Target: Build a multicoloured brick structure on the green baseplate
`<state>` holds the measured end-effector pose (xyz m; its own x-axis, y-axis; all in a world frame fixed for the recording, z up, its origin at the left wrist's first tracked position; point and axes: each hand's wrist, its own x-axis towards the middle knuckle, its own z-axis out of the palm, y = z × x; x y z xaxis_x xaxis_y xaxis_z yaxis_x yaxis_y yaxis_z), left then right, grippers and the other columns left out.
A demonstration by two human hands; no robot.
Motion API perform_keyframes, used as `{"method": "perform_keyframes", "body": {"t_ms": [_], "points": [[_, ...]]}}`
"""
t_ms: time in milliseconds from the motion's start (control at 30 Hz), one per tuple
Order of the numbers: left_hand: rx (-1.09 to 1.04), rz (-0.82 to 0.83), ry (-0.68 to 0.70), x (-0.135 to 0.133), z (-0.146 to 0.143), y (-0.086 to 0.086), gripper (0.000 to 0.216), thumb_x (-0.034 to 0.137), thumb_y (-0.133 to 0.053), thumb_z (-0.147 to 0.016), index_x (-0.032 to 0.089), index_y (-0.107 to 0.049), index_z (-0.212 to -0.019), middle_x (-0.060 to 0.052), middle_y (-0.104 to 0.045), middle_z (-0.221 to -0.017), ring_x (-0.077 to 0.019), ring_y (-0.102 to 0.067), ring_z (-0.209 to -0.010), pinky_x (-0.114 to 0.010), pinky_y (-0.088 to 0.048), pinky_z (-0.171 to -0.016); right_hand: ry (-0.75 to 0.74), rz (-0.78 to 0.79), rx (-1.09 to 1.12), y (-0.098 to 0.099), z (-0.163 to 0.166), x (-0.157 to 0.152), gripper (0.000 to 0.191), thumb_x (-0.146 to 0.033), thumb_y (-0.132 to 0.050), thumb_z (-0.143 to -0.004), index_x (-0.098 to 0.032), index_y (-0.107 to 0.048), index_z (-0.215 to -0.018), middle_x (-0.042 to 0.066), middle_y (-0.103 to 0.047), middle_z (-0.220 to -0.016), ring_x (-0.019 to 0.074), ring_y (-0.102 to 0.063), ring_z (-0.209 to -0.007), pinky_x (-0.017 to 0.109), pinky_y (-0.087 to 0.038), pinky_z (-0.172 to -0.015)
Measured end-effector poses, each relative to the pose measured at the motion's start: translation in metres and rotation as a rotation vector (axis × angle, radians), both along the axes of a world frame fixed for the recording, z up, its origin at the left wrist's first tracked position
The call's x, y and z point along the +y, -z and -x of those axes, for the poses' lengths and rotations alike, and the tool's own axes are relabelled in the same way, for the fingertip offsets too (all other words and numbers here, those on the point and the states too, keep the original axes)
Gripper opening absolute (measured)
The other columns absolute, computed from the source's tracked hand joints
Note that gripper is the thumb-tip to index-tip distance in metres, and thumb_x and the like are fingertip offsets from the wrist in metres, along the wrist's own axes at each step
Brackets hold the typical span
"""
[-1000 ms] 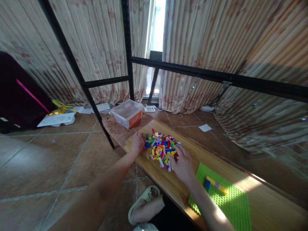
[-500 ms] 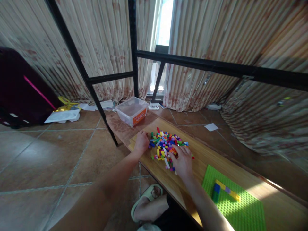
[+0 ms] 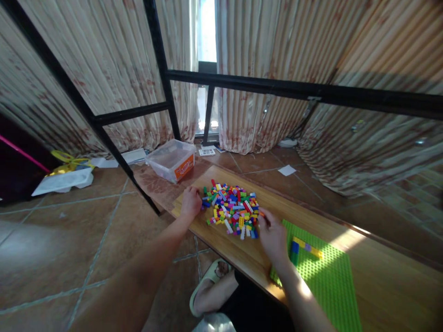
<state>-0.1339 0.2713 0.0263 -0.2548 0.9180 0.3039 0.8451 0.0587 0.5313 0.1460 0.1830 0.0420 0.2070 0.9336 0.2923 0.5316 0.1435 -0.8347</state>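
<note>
A heap of mixed toy building bricks (image 3: 231, 207) lies on the wooden board (image 3: 238, 258). My left hand (image 3: 191, 202) rests at the heap's left edge with curled fingers; whether anything is inside them is hidden. To the right of the heap, my right hand (image 3: 272, 234) pinches an orange brick (image 3: 262, 214), of which only a bit shows at the fingertips. Close by on the right lies a green studded baseplate (image 3: 332, 281). On it stands a row of yellow and purple bricks (image 3: 308, 247), meeting blue and green bricks (image 3: 295, 249) at its left end.
A clear plastic box (image 3: 169, 159) with an orange label stands beyond the board's far left end. Black metal frame bars (image 3: 242, 82) cross in front of the curtains (image 3: 256, 41). A white tray (image 3: 64, 180) and a dark suitcase (image 3: 20, 161) are at the left.
My right hand has moved out of the heap toward the baseplate with the orange brick. My left hand stays by the heap. The whole view has shifted a little to the right.
</note>
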Motion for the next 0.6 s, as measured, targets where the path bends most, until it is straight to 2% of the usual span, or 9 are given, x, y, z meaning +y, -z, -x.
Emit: {"method": "perform_keyframes", "body": {"t_ms": [167,267,400,533,600], "points": [[0.025,-0.010,0.007,0.000,0.001,-0.001,0.026,0.013,-0.041,-0.086,0.017,-0.067,-0.088,-0.011,-0.063,-0.099,-0.0241,-0.058,-0.102,-0.035,-0.047,-0.094,0.021,0.064,0.776,-0.004,-0.005,-0.024,0.040,-0.042,-0.071,-0.076,-0.021,-0.068,-0.109,0.008,-0.073,-0.102,0.0215,-0.069,-0.088,0.042,-0.056,-0.084],[0.047,-0.009,0.019,0.001,0.002,-0.002,0.026,0.014,-0.040,-0.085,0.016,-0.067,-0.088,-0.012,-0.064,-0.098,-0.0244,-0.058,-0.102,-0.035,-0.047,-0.095,0.046,0.061,0.961,-0.008,-0.011,-0.045,0.039,-0.036,-0.079,-0.069,-0.023,-0.070,-0.104,0.005,-0.074,-0.097,0.0200,-0.070,-0.088,0.041,-0.055,-0.087],[0.087,-0.008,0.043,0.004,0.004,-0.005,0.026,0.015,-0.041,-0.084,0.015,-0.066,-0.089,-0.013,-0.064,-0.098,-0.0256,-0.058,-0.101,-0.038,-0.046,-0.095,0.134,0.089,0.910,-0.010,-0.034,-0.078,0.039,-0.037,-0.081,-0.065,-0.022,-0.072,-0.100,0.006,-0.075,-0.096,0.0225,-0.070,-0.091,0.043,-0.053,-0.090],[0.126,-0.008,0.051,0.006,0.005,-0.006,0.026,0.017,-0.042,-0.082,0.014,-0.066,-0.090,-0.014,-0.064,-0.098,-0.0280,-0.058,-0.103,-0.040,-0.046,-0.095,0.274,0.173,0.601,-0.005,-0.069,-0.108,0.047,-0.043,-0.078,-0.068,-0.020,-0.070,-0.108,0.008,-0.074,-0.095,0.0241,-0.068,-0.089,0.043,-0.053,-0.086],[0.142,-0.006,0.051,0.007,0.006,-0.006,0.025,0.017,-0.043,-0.082,0.014,-0.066,-0.091,-0.014,-0.064,-0.098,-0.0281,-0.058,-0.103,-0.040,-0.047,-0.094,0.339,0.148,0.448,-0.001,-0.086,-0.119,0.046,-0.046,-0.075,-0.070,-0.019,-0.070,-0.108,0.008,-0.072,-0.092,0.0231,-0.067,-0.085,0.042,-0.053,-0.082]]}}
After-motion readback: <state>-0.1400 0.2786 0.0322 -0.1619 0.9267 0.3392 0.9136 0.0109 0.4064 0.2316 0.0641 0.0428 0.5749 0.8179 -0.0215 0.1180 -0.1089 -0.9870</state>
